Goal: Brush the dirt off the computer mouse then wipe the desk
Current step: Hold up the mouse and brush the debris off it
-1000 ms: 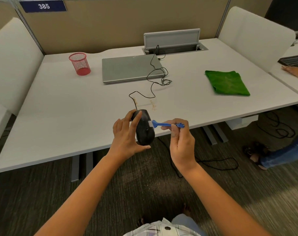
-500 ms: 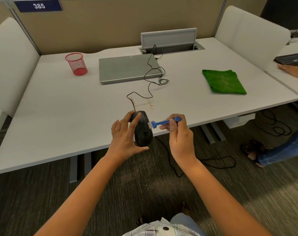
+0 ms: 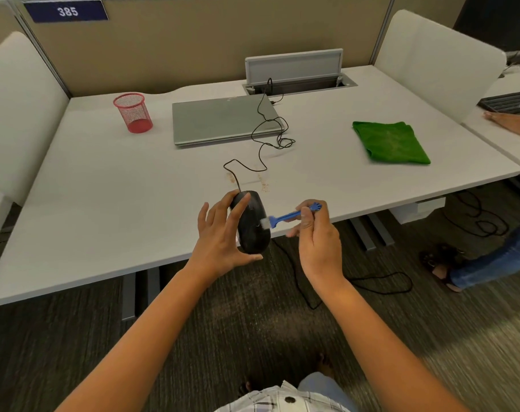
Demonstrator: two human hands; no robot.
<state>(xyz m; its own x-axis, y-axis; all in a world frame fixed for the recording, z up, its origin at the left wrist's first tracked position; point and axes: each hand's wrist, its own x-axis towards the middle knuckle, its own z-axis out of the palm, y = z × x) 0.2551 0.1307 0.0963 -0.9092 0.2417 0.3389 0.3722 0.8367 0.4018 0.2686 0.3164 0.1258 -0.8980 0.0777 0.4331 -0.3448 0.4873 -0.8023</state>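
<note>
My left hand (image 3: 223, 236) holds a black wired computer mouse (image 3: 253, 223) lifted over the front edge of the white desk (image 3: 110, 197). My right hand (image 3: 318, 236) pinches a small blue brush (image 3: 288, 217), whose white bristles touch the mouse's right side. The mouse's black cable (image 3: 264, 135) runs back across the desk to the cable port. Brownish dirt specks (image 3: 263, 185) lie on the desk just behind the mouse. A folded green cloth (image 3: 391, 142) rests at the desk's right.
A closed grey laptop (image 3: 220, 118) and a red mesh cup (image 3: 132, 113) stand at the back, in front of an open cable flap (image 3: 294, 66). White dividers flank the desk. Another person's hand (image 3: 508, 121) and legs (image 3: 490, 263) are at the right.
The brush head has slid a little along the mouse's right side while my left hand keeps its grip. The view has shifted slightly.
</note>
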